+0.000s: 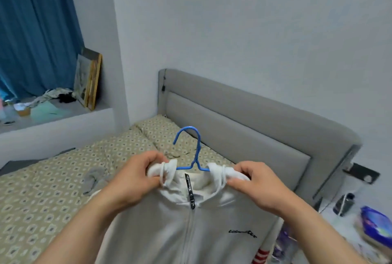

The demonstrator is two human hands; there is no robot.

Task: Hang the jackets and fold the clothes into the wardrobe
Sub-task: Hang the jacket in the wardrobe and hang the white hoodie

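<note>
Both the left hand and right hand grip the white jacket bunched on the blue hanger, so a shoulder may slip off if either loosens.

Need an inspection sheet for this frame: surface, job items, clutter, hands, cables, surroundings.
Surface: bed with a patterned cover, no wardrobe in view.
Job's things: white zip jacket on a blue hanger, hook upright above the collar; a grey garment lies crumpled on the bed.
Clutter: picture frames and crumpled cloth on the window ledge; dark bottle and blue packet at right, blurred.
Hands: left hand and right hand each grip one shoulder of the jacket over the hanger's ends.
Cables: thin dark cord on the headboard's corner; cannot tell what it is.
Surroundings: grey headboard, white wall, blue curtain.
</note>
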